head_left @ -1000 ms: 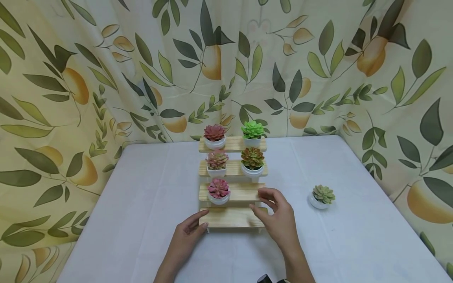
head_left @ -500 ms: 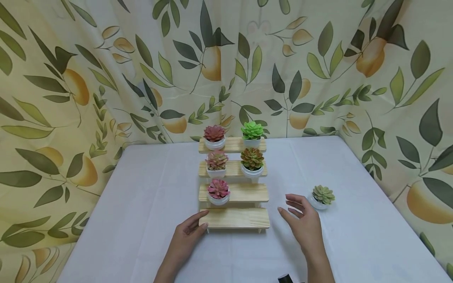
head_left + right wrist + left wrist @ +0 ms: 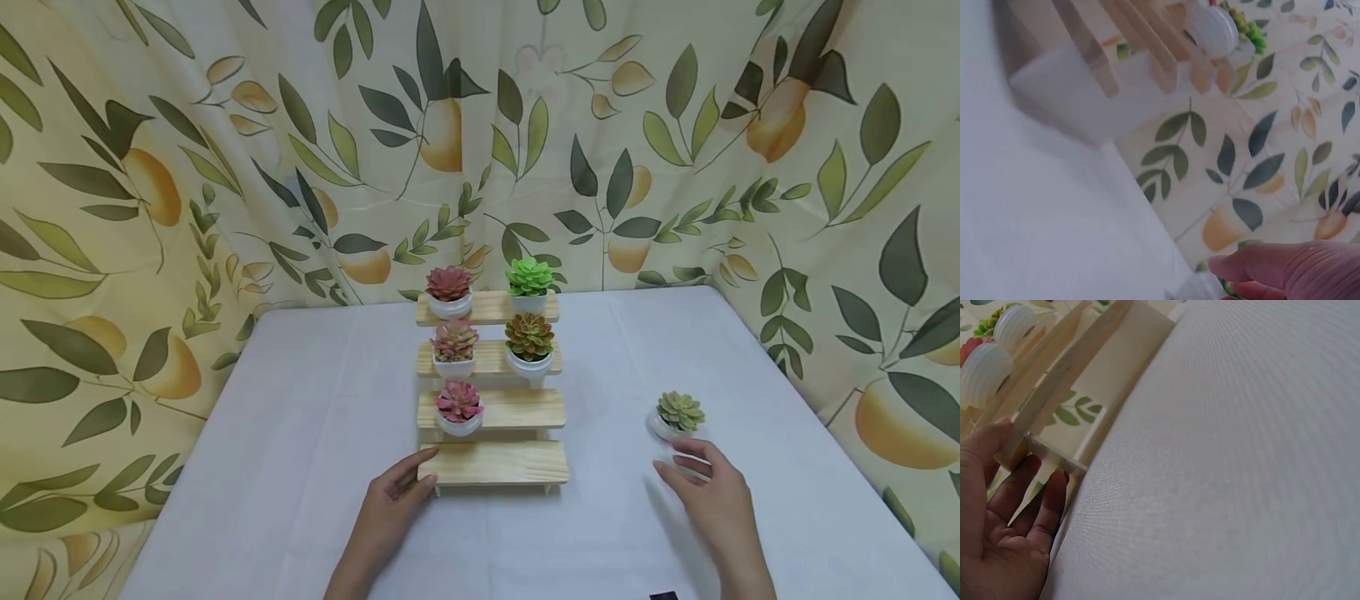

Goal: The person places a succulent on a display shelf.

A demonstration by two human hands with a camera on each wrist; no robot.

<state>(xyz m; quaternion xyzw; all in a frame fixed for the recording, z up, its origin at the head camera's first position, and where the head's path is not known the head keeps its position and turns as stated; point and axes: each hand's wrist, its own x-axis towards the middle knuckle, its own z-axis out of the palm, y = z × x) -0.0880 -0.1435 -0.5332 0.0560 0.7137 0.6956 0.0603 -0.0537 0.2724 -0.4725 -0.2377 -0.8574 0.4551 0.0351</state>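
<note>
A tiered plant stand (image 3: 497, 463) with wooden shelves stands mid-table. My left hand (image 3: 387, 508) holds the left end of its lowest shelf; in the left wrist view the thumb lies at the board (image 3: 1047, 387) and the fingers below it. Off to the right sits a pale green potted succulent (image 3: 681, 412) in a white pot. My right hand (image 3: 712, 492) is right at its near side, thumb and fingers spread apart around nothing. In the right wrist view the white pot (image 3: 1200, 289) shows partly behind the thumb and fingers (image 3: 1260, 262).
On the stand are a dark red succulent (image 3: 449, 285), a bright green one (image 3: 529, 277), a pinkish one (image 3: 454, 340), a brown-green one (image 3: 529, 336) and a pink one (image 3: 459, 402). A leaf-patterned curtain (image 3: 300, 75) surrounds the white-covered table (image 3: 300, 400).
My right hand has moved right, from the stand's right side to the pale green succulent. The left hand has stayed at the lowest shelf. The head view has shifted slightly.
</note>
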